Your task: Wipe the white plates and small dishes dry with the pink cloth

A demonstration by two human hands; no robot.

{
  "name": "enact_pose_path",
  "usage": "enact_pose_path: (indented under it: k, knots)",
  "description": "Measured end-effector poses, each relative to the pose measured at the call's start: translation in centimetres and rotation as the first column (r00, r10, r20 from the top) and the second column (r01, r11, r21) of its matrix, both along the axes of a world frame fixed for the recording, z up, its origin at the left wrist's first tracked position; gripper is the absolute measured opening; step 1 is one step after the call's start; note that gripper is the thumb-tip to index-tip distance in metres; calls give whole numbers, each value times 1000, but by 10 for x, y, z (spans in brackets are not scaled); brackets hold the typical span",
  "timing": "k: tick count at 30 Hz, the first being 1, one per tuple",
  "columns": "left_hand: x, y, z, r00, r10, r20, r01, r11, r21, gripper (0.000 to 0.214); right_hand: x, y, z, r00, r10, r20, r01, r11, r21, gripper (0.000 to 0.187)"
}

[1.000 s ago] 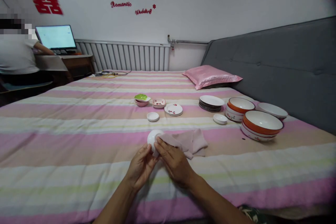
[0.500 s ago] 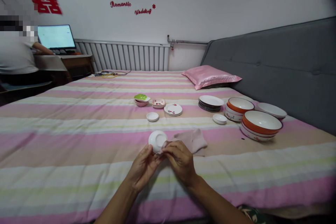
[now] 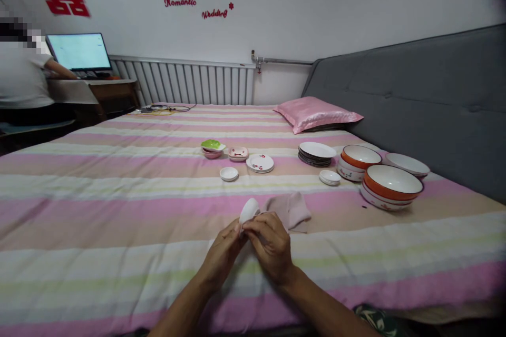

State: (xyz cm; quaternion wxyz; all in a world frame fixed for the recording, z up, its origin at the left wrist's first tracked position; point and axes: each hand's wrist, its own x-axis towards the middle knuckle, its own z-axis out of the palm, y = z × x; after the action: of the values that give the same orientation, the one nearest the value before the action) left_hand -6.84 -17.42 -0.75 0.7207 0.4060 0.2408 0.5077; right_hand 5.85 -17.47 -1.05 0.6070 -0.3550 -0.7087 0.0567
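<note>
Between my hands, above the bed, a small white dish [image 3: 249, 209] is held tilted nearly on edge. My left hand [image 3: 226, 248] grips it from the left, fingers closed on its rim. With pinched fingers, my right hand [image 3: 271, 239] holds a pale pink cloth [image 3: 290, 211] against the dish; the rest of the cloth trails off to the right. Past my hands, a white saucer stack [image 3: 229, 174] sits near flower-patterned plates [image 3: 260, 162], a pink square dish [image 3: 238, 153] and a green leaf-shaped dish [image 3: 212, 145] on a pink bowl.
On the right stand large orange-rimmed bowls [image 3: 393, 184], more bowls [image 3: 360, 160], stacked plates [image 3: 317, 151] and small white saucers [image 3: 329, 177]. A pink pillow [image 3: 316, 114] lies by the grey headboard [image 3: 427, 95]. At far left a person [image 3: 23, 76] sits at a desk with a monitor [image 3: 81, 51].
The white dish has turned from showing its underside to nearly edge-on. My left hand has rotated with it and shifted slightly right; my right hand still pinches the cloth.
</note>
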Motion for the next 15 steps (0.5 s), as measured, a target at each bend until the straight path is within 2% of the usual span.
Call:
enact_pose_path:
  k: [11, 15]
  knots:
    - [2, -1, 0, 974, 58, -218, -44, 997, 66, 31, -1, -5, 10, 990, -37, -136, 14, 986, -167, 9]
    - [1, 0, -1, 966, 32, -255, -14, 997, 71, 31, -1, -5, 10, 980, -43, -193, -3, 973, -233, 6]
